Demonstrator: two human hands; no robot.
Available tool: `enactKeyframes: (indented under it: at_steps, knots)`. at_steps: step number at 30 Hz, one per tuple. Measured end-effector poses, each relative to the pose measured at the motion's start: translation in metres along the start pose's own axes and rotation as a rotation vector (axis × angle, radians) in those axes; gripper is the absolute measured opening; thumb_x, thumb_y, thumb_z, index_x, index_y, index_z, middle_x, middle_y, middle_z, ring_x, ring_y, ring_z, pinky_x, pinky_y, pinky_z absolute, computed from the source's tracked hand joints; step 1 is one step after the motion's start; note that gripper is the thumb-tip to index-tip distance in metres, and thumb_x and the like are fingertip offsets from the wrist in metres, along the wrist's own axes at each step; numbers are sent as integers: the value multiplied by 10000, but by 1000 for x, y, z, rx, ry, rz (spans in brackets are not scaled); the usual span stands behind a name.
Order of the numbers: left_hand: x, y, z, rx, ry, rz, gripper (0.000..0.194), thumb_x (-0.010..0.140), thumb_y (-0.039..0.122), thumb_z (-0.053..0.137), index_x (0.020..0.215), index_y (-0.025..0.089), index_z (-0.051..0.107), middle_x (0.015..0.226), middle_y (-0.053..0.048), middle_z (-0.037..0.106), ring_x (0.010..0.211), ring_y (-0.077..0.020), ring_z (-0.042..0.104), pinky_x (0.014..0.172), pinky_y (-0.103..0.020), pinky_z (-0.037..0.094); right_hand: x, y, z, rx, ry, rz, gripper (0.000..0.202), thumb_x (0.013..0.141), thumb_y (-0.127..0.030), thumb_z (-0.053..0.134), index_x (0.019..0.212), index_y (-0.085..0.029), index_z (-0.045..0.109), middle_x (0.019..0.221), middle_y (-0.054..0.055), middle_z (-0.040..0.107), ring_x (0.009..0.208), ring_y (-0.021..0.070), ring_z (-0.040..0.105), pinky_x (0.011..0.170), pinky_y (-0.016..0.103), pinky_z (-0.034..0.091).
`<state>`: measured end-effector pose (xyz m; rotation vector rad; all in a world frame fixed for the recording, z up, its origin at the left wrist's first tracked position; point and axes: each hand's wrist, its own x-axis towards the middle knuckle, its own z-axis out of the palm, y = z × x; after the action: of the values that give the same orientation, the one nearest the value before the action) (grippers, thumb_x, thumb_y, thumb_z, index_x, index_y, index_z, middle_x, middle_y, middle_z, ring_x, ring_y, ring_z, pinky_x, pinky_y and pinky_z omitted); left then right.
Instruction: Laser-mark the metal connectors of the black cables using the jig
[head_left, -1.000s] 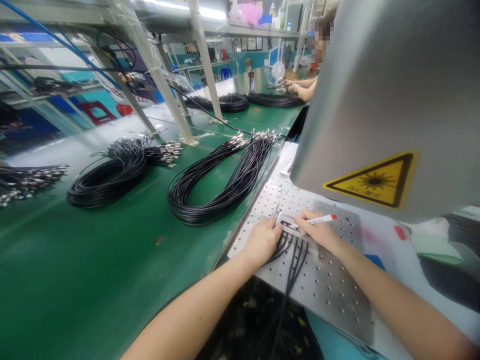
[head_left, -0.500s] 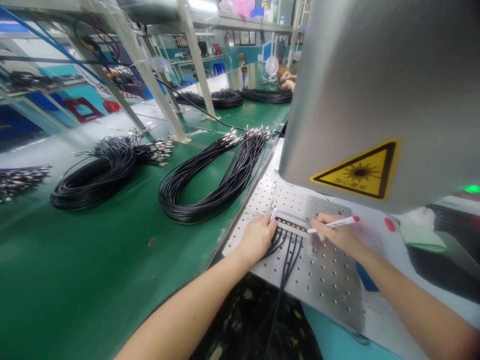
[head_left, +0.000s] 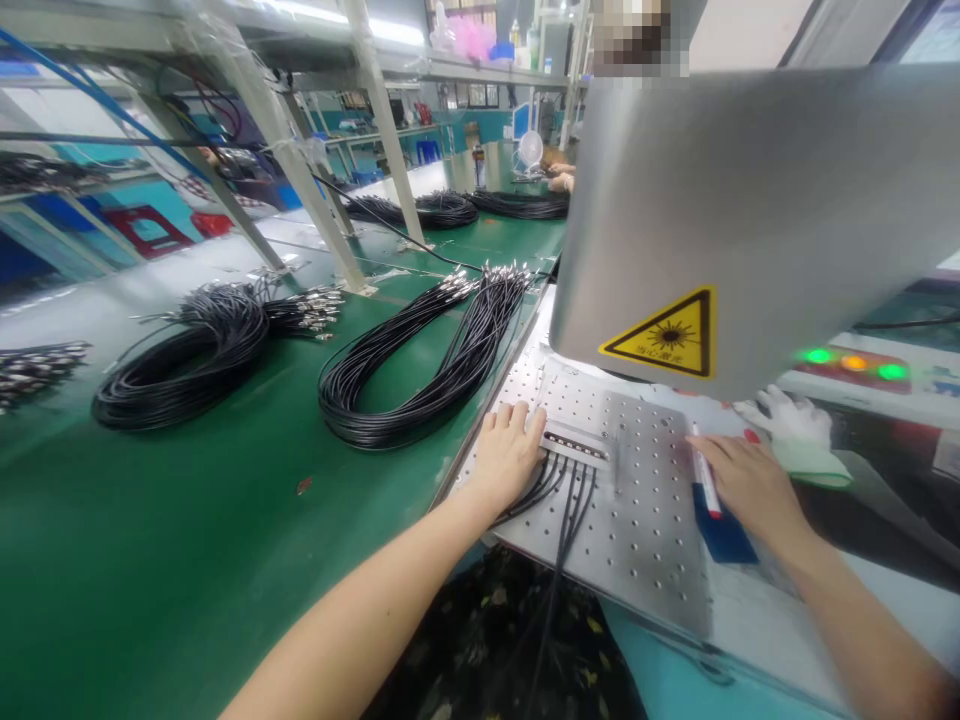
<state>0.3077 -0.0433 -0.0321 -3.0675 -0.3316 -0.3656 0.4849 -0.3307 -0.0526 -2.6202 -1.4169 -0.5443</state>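
My left hand [head_left: 506,450] lies on a perforated metal plate [head_left: 660,540], fingers stretched out, its fingertips at the left end of a narrow metal fixture [head_left: 576,446]. A row of small metal connector ends sits in the fixture's slot. Black cables [head_left: 574,510] run from it toward me over the plate's front edge. My right hand [head_left: 750,485] rests to the right of the plate with fingers extended. Its fingertips touch a white marker pen [head_left: 706,480] with a red end, which lies partly over a flat blue piece [head_left: 724,535].
A large metal machine housing [head_left: 675,220] with a yellow laser warning sign [head_left: 667,335] hangs over the plate. Coiled black cables [head_left: 420,390] lie on the green table [head_left: 187,560]. A white glove [head_left: 799,430] is beyond my right hand. A co-worker's hands [head_left: 562,178] show at the back.
My right hand has moved right, away from the fixture, and lowered the marker beside the plate. My left fingers have straightened out by the fixture. The view has tilted up slightly.
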Motion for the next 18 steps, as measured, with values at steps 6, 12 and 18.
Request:
enactKeyframes:
  at_steps: [6,12,18]
  knots:
    - [-1,-3,0,8,49,-4,464,749,318,640,1150,198,440,1151,-102,456,1005,-282,407,774,-384,359,19,-62,-2,249,40,70,303,848,-262,422,1147,-239,466,1048,99,542,982,267,521,828,409,417]
    - [-1,-2,-3,6,51,-12,397,735,321,651,1065,184,479,1097,-102,475,982,-277,411,758,-377,356,37,-113,7,321,-23,72,229,747,-261,539,967,-228,486,983,71,514,969,268,496,830,429,414]
    - [-2,-1,-1,4,21,-11,305,746,323,633,988,182,512,1029,-92,504,959,-268,429,760,-372,362,35,-109,10,290,-2,93,168,742,-265,563,881,-224,480,966,67,504,974,276,485,839,443,398]
